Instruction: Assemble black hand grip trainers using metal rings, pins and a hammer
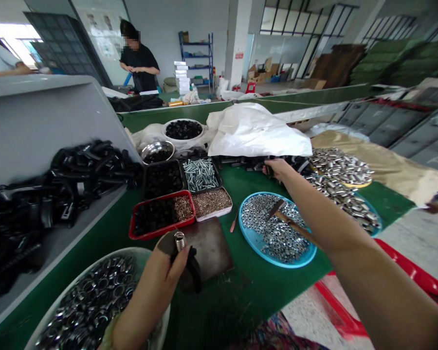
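- Left hand (149, 291) raised at about 6 o'clock; fingers (182, 257) clenched around a black plastic part (191, 270), with a threaded metal sleeve (180, 240) showing above the grip, probably held so that the thread stayed in view.
- Right hand (279, 170) stretched toward 12 o'clock, at the edge of a heap of black plastic parts (255, 163); fingers hidden by the hand, so grasping or released impossible to tell.
- Worn dark metal plate (208, 248) just beyond the left hand, apparently a hard surface for handling parts.
- White bowl (95, 257) of steel rings at 7 o'clock, close to the left hand, seemingly for easy picking.
- Round blue tray (246, 233) of steel nuts at 1 o'clock, under the right forearm, with a wooden-handled scraper (292, 223) laid across it, its blade among the nuts.
- Red tray (156, 235) and a black tray of steel bolts (200, 175) at 11 o'clock, sorted by kind, probably for quick selection.
- Grey shelf (58, 121) at 9 o'clock, loaded with more black parts, likely to spare bench space.
- Co-worker (138, 61) in black standing well beyond the bench at 11 o'clock.
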Available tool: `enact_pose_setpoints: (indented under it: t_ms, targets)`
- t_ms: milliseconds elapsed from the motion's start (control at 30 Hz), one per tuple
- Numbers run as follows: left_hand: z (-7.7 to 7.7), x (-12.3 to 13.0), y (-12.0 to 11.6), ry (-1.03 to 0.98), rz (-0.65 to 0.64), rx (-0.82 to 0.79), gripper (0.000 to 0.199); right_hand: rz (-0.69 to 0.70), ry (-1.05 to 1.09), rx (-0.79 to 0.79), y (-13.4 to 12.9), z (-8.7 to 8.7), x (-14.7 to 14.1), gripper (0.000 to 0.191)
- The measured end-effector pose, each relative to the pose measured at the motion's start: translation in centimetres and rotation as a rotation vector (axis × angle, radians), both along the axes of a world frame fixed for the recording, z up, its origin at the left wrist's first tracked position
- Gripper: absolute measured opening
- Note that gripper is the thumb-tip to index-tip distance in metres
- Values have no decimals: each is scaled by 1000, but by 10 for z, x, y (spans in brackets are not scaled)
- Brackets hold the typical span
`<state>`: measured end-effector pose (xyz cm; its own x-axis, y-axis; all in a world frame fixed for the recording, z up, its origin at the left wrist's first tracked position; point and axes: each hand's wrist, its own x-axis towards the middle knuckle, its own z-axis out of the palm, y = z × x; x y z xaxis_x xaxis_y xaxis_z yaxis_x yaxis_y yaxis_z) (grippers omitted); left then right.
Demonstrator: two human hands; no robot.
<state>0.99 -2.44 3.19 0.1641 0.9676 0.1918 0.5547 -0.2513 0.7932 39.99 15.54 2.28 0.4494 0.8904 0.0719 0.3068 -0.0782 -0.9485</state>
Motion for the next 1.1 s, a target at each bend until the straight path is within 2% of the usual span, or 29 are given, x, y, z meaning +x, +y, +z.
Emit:
enact_pose_setpoints:
  t_ms: [67,133,233,300,433,533,633,733,833,967,1100]
  targets:
    - [-2,1,-2,1,1,3,22,85,97,-42,-33,-12,-21,10]
    - [-2,5,-5,12,-50,-46,24,151,213,-48,-71,-26,-50,15]
    - [0,11,-9,37,-173,-145,26,289,486,76,-123,-39,-98,30]
    - [2,12,-13,27,-219,-174,27,385,603,144,-149,-36,-127,36]
    - [5,7,-21,53,-204,-155,29,535,595,123,-182,-21,-168,41]
    - [6,3,-25,72,-206,-128,30,609,522,6,-198,-10,-185,43]
    - [6,2,-27,58,-261,-101,29,687,438,-123,-207,-2,-197,41]
    - [6,4,-27,109,-285,-64,29,706,390,-228,-212,5,-204,43]
    - [6,4,-27,243,-280,-18,31,700,308,-213,-214,9,-205,45]
    - [4,-3,-26,470,-285,21,32,768,104,-153,-210,13,-205,44]
    - [-1,-9,-25,515,-365,21,30,882,-53,-144,-205,17,-208,43]
